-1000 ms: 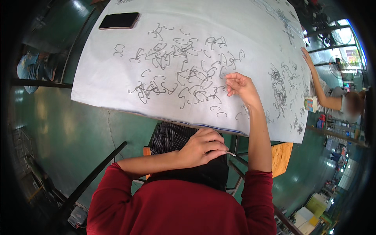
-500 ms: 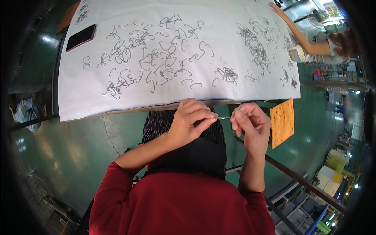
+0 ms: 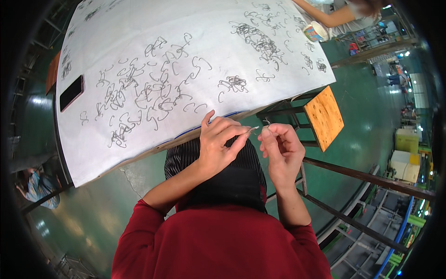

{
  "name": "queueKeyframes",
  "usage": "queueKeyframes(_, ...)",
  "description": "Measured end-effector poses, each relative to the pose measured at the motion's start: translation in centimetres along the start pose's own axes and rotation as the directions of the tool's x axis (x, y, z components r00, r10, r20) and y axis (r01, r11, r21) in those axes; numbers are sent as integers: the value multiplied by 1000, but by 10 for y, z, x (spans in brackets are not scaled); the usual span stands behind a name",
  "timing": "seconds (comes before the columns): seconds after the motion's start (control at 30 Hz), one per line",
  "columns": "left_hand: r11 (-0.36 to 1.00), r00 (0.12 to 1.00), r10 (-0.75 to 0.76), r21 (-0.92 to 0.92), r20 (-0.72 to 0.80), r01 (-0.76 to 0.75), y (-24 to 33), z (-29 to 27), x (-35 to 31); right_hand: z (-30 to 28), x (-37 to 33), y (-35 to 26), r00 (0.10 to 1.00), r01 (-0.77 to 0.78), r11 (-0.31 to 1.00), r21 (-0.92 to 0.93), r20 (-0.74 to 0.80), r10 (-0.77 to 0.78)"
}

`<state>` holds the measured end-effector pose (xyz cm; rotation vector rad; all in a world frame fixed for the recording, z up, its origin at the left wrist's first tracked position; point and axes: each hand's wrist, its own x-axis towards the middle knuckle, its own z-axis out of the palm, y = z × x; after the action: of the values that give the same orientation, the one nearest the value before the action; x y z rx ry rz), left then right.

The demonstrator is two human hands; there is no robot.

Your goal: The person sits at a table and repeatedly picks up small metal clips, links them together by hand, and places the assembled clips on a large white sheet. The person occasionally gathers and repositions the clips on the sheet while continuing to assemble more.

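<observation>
My left hand [image 3: 220, 143] is in front of the table's near edge, thumb and forefinger pinching a small, thin silvery piece [image 3: 253, 128]; its exact kind is too small to make out. Close by on the right, my right hand [image 3: 284, 151] is closed in a pinch on a thin curved wire piece [image 3: 266, 122], whose end sticks up past the fingertips. The fingertips of the two hands are a small gap apart. Many similar dark curved wire pieces [image 3: 160, 90] lie scattered on the white-covered table [image 3: 204, 28], and a denser pile [image 3: 262, 42] lies farther right.
A dark phone [image 3: 72, 93] rests at the table's left edge. A wooden stool [image 3: 325, 118] stands to the right, below table height. At the far right a co-worker's arm [image 3: 325, 17] reaches over the table beside a paper tub [image 3: 316, 31]. Another person [image 3: 41, 188] is at the left.
The view has turned, so the table slants and sits farther left in the picture. My hands remain close together, each still pinching its piece; the right hand's wire now points upward.
</observation>
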<state>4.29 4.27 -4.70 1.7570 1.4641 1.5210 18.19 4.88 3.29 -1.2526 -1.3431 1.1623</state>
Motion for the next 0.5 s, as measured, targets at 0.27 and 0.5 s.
queueKeyframes(0.27, 990, 992, 124, 72, 1, -123, 4, 11, 6, -3, 1, -2, 993, 35, 999, 4, -113, -34)
queueKeyframes(0.5, 985, 980, 164, -69, 111, -157, 3, 22, 37, -33, -10, -42, 911, 304, 950, -70, -271, -312)
